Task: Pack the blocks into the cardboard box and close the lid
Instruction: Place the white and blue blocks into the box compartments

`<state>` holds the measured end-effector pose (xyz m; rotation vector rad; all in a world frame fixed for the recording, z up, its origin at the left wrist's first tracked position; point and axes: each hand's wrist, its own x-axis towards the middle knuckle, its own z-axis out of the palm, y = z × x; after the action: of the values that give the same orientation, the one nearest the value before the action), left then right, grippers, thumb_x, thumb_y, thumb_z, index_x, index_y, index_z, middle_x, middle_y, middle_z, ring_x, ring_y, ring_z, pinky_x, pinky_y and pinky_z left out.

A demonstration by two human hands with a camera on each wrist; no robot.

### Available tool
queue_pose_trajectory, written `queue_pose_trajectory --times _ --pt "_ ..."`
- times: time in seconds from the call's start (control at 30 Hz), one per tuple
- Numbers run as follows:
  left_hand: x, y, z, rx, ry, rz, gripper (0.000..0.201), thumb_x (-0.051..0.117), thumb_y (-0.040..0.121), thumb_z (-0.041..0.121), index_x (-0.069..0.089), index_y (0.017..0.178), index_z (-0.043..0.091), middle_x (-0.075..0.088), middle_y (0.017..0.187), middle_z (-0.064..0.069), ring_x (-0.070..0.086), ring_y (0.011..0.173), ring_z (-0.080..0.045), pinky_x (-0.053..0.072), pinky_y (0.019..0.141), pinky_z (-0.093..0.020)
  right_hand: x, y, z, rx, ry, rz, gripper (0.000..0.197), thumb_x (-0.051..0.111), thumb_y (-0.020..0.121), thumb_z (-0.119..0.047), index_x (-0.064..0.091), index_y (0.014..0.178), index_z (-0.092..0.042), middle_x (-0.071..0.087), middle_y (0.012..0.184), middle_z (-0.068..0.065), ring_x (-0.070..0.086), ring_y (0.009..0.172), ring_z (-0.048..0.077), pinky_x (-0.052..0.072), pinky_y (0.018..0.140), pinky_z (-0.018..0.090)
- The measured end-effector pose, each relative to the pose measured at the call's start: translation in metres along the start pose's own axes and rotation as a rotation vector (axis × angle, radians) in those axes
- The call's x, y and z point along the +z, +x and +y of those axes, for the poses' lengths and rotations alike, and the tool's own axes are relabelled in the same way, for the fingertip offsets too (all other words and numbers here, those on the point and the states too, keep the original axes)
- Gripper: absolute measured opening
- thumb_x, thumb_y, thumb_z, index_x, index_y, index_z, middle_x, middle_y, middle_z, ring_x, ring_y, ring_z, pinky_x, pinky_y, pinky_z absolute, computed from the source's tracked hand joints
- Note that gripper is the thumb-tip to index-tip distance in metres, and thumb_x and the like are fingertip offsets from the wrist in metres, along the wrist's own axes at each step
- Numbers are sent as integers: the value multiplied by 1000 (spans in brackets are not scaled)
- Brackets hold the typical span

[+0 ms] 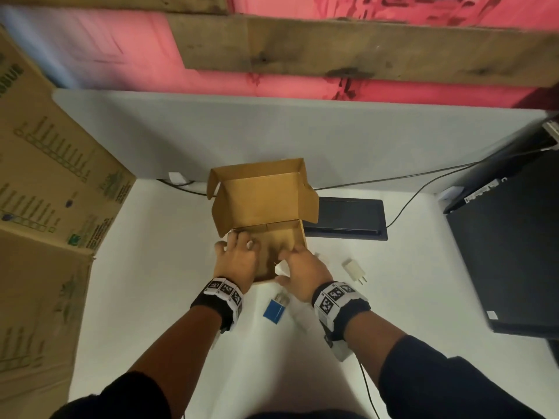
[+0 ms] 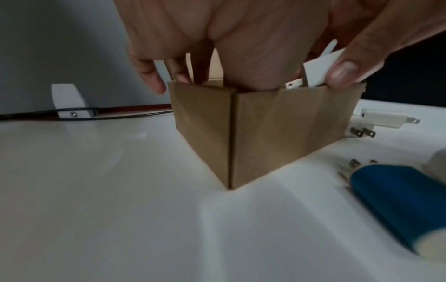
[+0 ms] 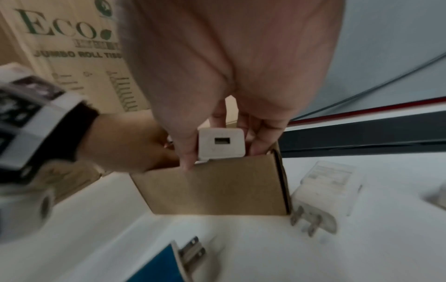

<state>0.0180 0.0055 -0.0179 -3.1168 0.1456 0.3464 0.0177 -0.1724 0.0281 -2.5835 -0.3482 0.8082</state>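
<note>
The small cardboard box (image 1: 266, 204) stands mid-table with its lid raised toward the far side. My left hand (image 1: 239, 258) grips the box's left wall (image 2: 200, 124), thumb outside and fingers inside. My right hand (image 1: 302, 270) pinches a white charger block (image 3: 220, 143) just above the near right corner of the box (image 3: 217, 187), USB port facing the wrist. A blue block (image 1: 274, 311) lies on the table in front of the box. One white block (image 3: 323, 190) lies against the box's right wall, and a cream one (image 1: 354, 269) further right. The box floor is hidden by my hands.
A large printed carton (image 1: 45, 176) stands along the left. A dark flat device (image 1: 344, 219) sits behind the box on the right, and a black case (image 1: 508, 252) at the far right. Cables (image 1: 408, 201) run along the grey partition (image 1: 272, 131).
</note>
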Motion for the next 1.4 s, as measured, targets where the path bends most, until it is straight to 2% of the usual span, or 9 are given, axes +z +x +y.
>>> queue_pose_trajectory --times 0.17,0.23,0.3,0.47,0.6,0.8,0.97,1.1,1.4 --pt "3 -21 -15 -287 -562 104 21 68 91 25 58 99 8 59 94 -13 61 86 -35 48 70 -36 -9 15 -12 116 173 5 35 71 84 -23 50 111 -14 57 105 5 61 96 27 48 73 32" --pt "1 -19 -22 -517 -816 64 37 78 85 32 52 97 8 61 86 -9 62 84 -34 43 71 -32 -9 25 -21 134 200 -27 40 69 83 -19 47 115 -11 58 101 7 61 93 27 47 68 31" --pt "0 -13 -29 -655 -1001 5 55 84 79 39 51 113 11 66 93 -7 65 92 -31 45 77 -30 -9 35 -28 141 230 -54 41 64 84 -16 48 122 -10 62 106 9 63 96 28 50 72 30" --pt "-2 7 -29 -539 -1095 -57 52 85 78 43 68 122 23 73 103 2 66 95 -19 51 89 -29 -2 62 -40 141 250 -48 23 60 90 -22 69 111 -21 70 111 2 65 104 24 53 89 33" --pt "-3 17 -24 -485 -1053 -85 39 82 82 36 74 118 26 77 98 -2 70 95 -22 53 91 -30 4 75 -39 212 341 -15 11 63 90 -20 69 81 -20 69 85 2 65 82 25 49 69 28" --pt "-2 28 -12 -575 -916 -111 20 74 82 34 77 98 23 78 94 -8 69 97 -31 49 83 -28 8 78 -28 257 564 -56 30 67 78 -12 73 107 -16 75 94 4 70 96 31 58 90 46" --pt "0 32 -6 -609 -848 -91 26 76 83 35 76 102 18 75 99 -15 68 99 -37 57 89 -39 5 69 -17 352 546 -11 31 70 85 -21 66 114 -9 67 109 9 62 104 26 52 92 37" --pt "2 28 -3 -563 -815 -68 21 68 90 30 76 108 22 76 99 -13 68 99 -39 56 88 -40 12 62 -10 405 468 -38 52 67 85 -17 53 135 -10 59 132 12 58 119 30 50 97 34" --pt "4 19 1 -515 -837 -85 13 60 87 34 61 75 28 71 78 -11 64 80 -35 58 83 -40 24 55 -13 319 311 192 42 79 82 -25 58 117 -17 42 136 14 54 116 34 46 104 42"
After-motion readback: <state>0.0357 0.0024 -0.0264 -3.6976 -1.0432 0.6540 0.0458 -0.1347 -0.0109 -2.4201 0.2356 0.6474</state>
